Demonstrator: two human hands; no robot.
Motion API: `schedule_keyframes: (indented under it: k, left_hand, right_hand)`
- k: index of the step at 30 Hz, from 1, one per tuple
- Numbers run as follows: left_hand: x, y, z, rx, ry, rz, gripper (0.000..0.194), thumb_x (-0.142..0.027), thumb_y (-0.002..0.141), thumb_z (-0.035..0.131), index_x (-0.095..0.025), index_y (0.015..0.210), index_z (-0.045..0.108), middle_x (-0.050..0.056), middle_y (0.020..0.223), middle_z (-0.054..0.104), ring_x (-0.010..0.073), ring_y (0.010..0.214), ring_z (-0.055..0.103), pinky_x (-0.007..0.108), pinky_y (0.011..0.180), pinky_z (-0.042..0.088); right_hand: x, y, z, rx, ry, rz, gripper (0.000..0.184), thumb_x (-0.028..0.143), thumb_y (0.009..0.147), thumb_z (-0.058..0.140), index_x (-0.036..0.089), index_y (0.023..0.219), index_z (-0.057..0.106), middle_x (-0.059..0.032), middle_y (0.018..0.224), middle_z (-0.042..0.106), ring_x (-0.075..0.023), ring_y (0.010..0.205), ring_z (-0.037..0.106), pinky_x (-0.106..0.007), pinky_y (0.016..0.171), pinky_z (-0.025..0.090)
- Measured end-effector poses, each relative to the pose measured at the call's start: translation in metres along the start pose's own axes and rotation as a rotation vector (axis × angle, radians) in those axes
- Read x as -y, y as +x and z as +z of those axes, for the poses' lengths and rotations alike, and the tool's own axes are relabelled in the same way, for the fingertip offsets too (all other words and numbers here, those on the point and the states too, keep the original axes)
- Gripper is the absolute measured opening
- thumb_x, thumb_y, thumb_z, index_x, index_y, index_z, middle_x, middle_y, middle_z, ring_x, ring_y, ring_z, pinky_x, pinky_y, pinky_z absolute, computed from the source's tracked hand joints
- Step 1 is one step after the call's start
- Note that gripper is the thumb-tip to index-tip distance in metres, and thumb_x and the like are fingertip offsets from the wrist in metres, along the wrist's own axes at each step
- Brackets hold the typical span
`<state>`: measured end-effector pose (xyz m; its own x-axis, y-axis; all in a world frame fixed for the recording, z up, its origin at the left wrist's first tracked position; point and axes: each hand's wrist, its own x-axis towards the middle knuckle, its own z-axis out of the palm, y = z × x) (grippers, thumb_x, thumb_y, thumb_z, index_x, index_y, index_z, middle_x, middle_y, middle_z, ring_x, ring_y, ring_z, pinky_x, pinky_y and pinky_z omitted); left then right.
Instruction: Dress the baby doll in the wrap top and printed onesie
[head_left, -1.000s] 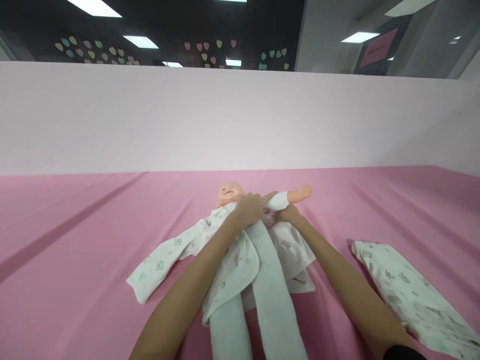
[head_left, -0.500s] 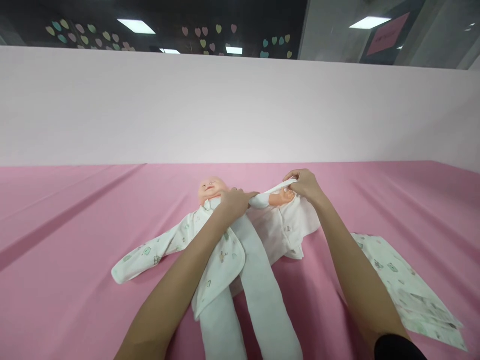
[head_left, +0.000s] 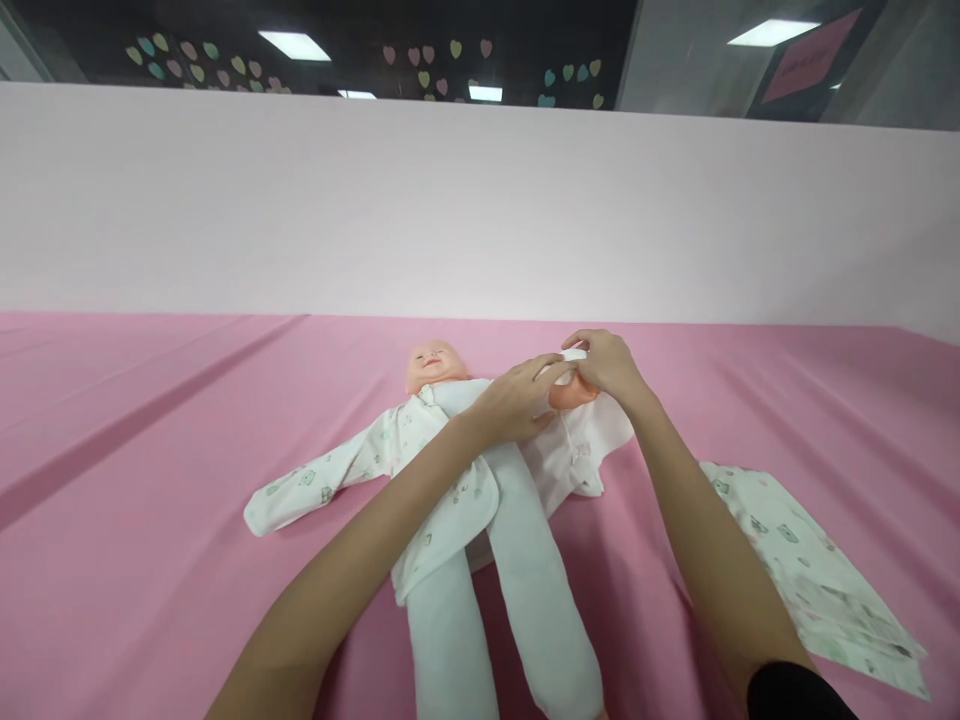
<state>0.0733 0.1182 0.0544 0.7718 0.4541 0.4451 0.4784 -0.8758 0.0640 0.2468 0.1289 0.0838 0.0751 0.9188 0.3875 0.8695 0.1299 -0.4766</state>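
Head view: right hand (head_left: 609, 368) pinches the cuff (head_left: 574, 354); left hand (head_left: 514, 402) curls loosely, hold unclear; doll (head_left: 435, 364) beside left hand, its arm between both; apparent sleeve work calls for steady cloth.

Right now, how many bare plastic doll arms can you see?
1: the peach plastic doll arm, partly covered, between your left hand and right hand. Another may hide inside the white printed sleeve.

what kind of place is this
Possibly a childcare training room: a baby doll lies on a pink sheet amid baby clothes, and paper hearts dot the dark glass behind.
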Motion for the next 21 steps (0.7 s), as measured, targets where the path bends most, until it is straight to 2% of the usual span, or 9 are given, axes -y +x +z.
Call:
schedule_keyframes:
  k: [4,7,11,16,21]
  left_hand:
    - [-0.005,0.001,0.0,0.071,-0.052,-0.083,0.041,-0.017,0.082,0.044,-0.018,0.123,0.038,0.01,0.116,0.048,0.019,0.102,0.051,0.03,0.083,0.044]
    - [-0.002,0.0,0.004,0.157,0.009,-0.126,0.044,-0.02,0.084,0.044,-0.02,0.127,0.035,0.009,0.115,0.048,0.019,0.096,0.054,0.03,0.078,0.044]
    - [0.002,0.0,0.007,0.22,0.184,-0.153,0.046,-0.023,0.09,0.035,-0.027,0.135,0.03,0.008,0.105,0.053,0.0198,0.087,0.056,0.032,0.076,0.041]
    - [0.002,0.003,0.01,0.223,0.342,-0.315,0.049,-0.027,0.091,0.032,-0.028,0.14,0.024,0.01,0.1,0.055,0.0238,0.09,0.054,0.033,0.075,0.039]
    - [-0.006,0.005,0.014,0.249,0.359,-0.387,0.046,-0.026,0.09,0.034,-0.028,0.136,0.029,0.012,0.1,0.054,0.0248,0.091,0.053,0.036,0.079,0.037]
  right_hand:
    - [0.005,-0.001,0.003,0.007,0.029,-0.03,0.028,0.011,0.06,0.053,0.017,0.083,0.068,-0.0028,0.077,0.065,-0.0141,0.068,0.055,-0.024,0.061,0.038]
    - [0.007,-0.001,0.003,-0.033,0.055,-0.034,0.027,0.011,0.059,0.053,0.016,0.081,0.069,-0.0025,0.075,0.065,-0.0136,0.068,0.054,-0.024,0.061,0.039]
    - [-0.005,0.002,-0.006,-0.007,0.082,-0.013,0.028,0.011,0.059,0.053,0.016,0.081,0.07,-0.0023,0.072,0.063,-0.0126,0.065,0.053,-0.024,0.061,0.039]
    - [-0.017,0.003,-0.019,0.043,0.126,0.051,0.033,0.012,0.056,0.056,0.017,0.086,0.069,-0.0014,0.073,0.061,-0.0124,0.065,0.052,-0.024,0.059,0.038]
    - [-0.006,0.0,-0.015,-0.069,0.06,-0.009,0.038,0.008,0.055,0.049,0.016,0.087,0.069,-0.0038,0.08,0.063,-0.015,0.073,0.053,-0.026,0.067,0.04]
